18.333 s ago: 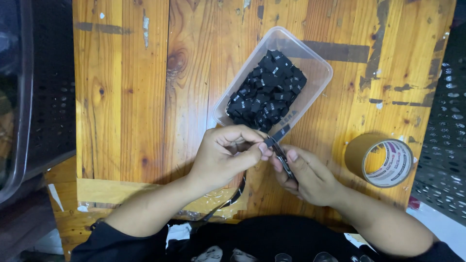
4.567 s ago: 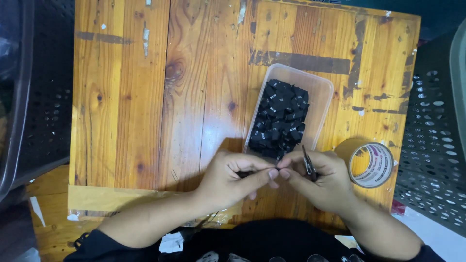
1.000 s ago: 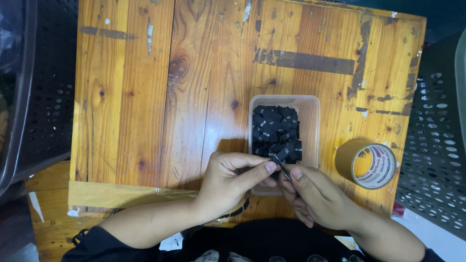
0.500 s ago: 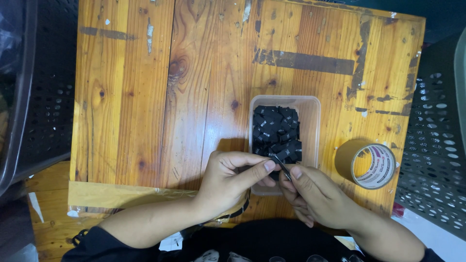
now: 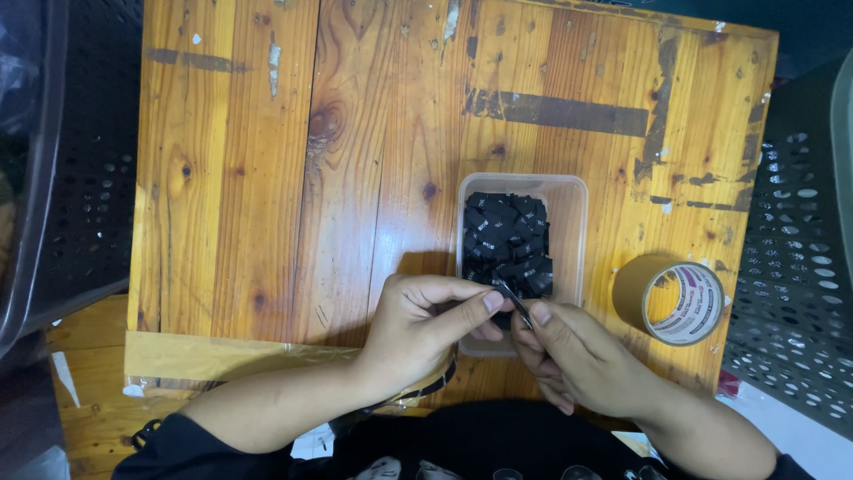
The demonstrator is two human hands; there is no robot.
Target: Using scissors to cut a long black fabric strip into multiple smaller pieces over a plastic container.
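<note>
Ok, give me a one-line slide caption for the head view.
Both hands, left hand and right hand, pinch a thin dark tool over a clear tub of small black pieces; tape roll alongside.

Person, seen from above: two bare forearms, both uncovered from elbow to wrist. Left hand (image 5: 426,324) bare, no ring or glove. Right hand (image 5: 577,360) bare likewise. Dark strap (image 5: 435,384) showing under the left wrist. Black garment (image 5: 462,444) across the torso; black sleeves at both upper arms.

A worn wooden table (image 5: 267,178) carries a clear tub (image 5: 569,204) near its front edge and a tape roll (image 5: 680,302) by the right edge.
</note>
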